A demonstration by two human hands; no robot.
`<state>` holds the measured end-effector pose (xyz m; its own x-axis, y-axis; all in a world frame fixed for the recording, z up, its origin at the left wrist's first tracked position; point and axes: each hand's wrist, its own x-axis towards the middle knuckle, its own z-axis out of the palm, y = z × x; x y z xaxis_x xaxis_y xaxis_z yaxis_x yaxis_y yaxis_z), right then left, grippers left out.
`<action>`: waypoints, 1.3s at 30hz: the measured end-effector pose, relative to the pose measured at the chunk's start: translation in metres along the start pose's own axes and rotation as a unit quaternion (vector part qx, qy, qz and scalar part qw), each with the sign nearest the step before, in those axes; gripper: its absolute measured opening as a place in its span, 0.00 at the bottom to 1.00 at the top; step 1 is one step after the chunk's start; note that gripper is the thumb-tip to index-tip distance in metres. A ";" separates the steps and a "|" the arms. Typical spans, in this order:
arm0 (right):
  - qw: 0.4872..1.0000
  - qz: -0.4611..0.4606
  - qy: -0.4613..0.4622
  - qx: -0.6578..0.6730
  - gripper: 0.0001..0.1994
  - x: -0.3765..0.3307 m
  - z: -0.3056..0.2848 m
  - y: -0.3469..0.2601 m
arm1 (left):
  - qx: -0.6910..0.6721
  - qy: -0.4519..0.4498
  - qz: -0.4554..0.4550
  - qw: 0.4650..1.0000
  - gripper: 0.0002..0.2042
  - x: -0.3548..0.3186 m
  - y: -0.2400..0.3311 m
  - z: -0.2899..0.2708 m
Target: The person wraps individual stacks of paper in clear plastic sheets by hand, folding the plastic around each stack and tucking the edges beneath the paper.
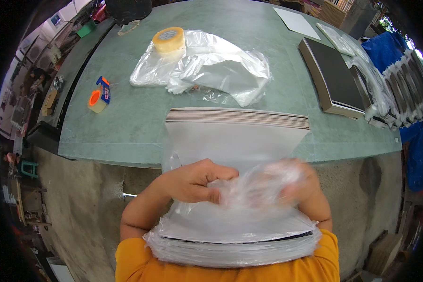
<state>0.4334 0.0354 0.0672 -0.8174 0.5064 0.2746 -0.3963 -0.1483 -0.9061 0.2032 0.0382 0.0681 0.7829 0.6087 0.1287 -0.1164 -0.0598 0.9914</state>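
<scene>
A stack of flat white boards (237, 119) leans from the table's near edge towards my body, its far end bare and showing several layered edges. Clear plastic bag (230, 256) wraps the near end, close against my orange shirt. Over the middle of the stack, my left hand (199, 181) pinches the bunched film between thumb and fingers. My right hand (303, 183) is closed on the same film from the other side; it is blurred and partly covered by the crumpled plastic. A dark line shows under the top white sheet near my chest.
On the green table (122, 127) lie a pile of clear plastic bags (221, 61), a large tape roll (168, 40) and a tape dispenser (99, 95). At the right are a dark-topped board stack (333, 75), wrapped packs (409, 84) and a white sheet (296, 22).
</scene>
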 end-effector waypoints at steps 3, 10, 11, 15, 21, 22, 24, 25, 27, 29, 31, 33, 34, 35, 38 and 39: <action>0.987 0.135 -0.025 0.088 0.16 -0.010 0.006 -0.013 | 0.030 -0.034 -0.013 0.999 0.13 -0.002 0.001 -0.009; 0.692 0.307 -0.012 -0.654 0.09 -0.040 -0.001 -0.013 | 0.528 -0.138 -0.185 0.817 0.09 -0.019 0.011 0.021; 0.691 0.278 -0.019 -0.667 0.09 -0.039 0.004 -0.023 | 0.571 -0.092 -0.179 0.796 0.09 -0.023 -0.003 0.015; 0.890 0.104 -0.184 -0.404 0.10 -0.036 0.014 -0.049 | 0.693 -0.039 -0.181 0.697 0.05 -0.031 -0.017 -0.011; 0.616 0.283 0.013 -0.735 0.09 -0.061 -0.028 -0.001 | 0.550 -0.094 0.140 0.818 0.03 -0.029 0.033 0.029; 0.573 0.228 0.012 -0.787 0.08 -0.065 -0.031 0.001 | 0.536 -0.136 0.079 0.829 0.03 -0.030 0.030 0.030; 0.495 0.150 -0.013 -0.856 0.08 -0.063 -0.033 0.003 | 0.500 -0.214 -0.047 0.838 0.04 -0.031 0.016 0.031; 0.461 0.130 -0.033 -0.877 0.09 -0.060 -0.031 0.003 | 0.545 -0.168 -0.103 0.815 0.05 -0.031 0.009 0.025; 0.429 0.173 -0.104 -0.880 0.08 -0.064 -0.018 0.009 | 0.625 -0.076 -0.215 0.747 0.06 -0.032 -0.008 0.006; 0.568 0.360 -0.068 -0.737 0.08 -0.045 -0.006 -0.013 | 0.655 -0.153 -0.240 0.700 0.07 -0.048 -0.034 -0.003; 0.678 0.350 0.164 -0.625 0.09 -0.035 0.000 -0.038 | 0.580 -0.149 -0.195 0.777 0.08 -0.059 -0.038 -0.003; 0.653 0.136 0.430 -0.608 0.08 -0.045 -0.013 -0.050 | 0.377 -0.058 -0.056 0.923 0.08 -0.057 -0.018 0.005; 0.593 0.041 0.487 -0.640 0.08 -0.054 -0.025 -0.049 | 0.328 0.132 -0.042 0.935 0.08 -0.056 0.000 0.003; 0.523 -0.055 0.534 -0.662 0.08 -0.060 -0.033 -0.045 | 0.265 0.318 -0.029 0.910 0.07 -0.058 0.013 -0.004; 0.636 -0.057 0.283 -0.716 0.15 -0.046 -0.006 -0.010 | 0.453 0.511 -0.147 0.715 0.12 -0.056 0.011 -0.042; 0.590 -0.057 0.319 -0.739 0.18 -0.043 -0.011 -0.008 | 0.491 0.535 -0.078 0.683 0.17 -0.050 0.000 -0.048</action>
<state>0.4759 0.0239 0.0591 -0.3102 0.7286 0.6107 0.7502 0.5822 -0.3135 0.1346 0.0454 0.0605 -0.2160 0.8666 0.4498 0.7954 -0.1110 0.5959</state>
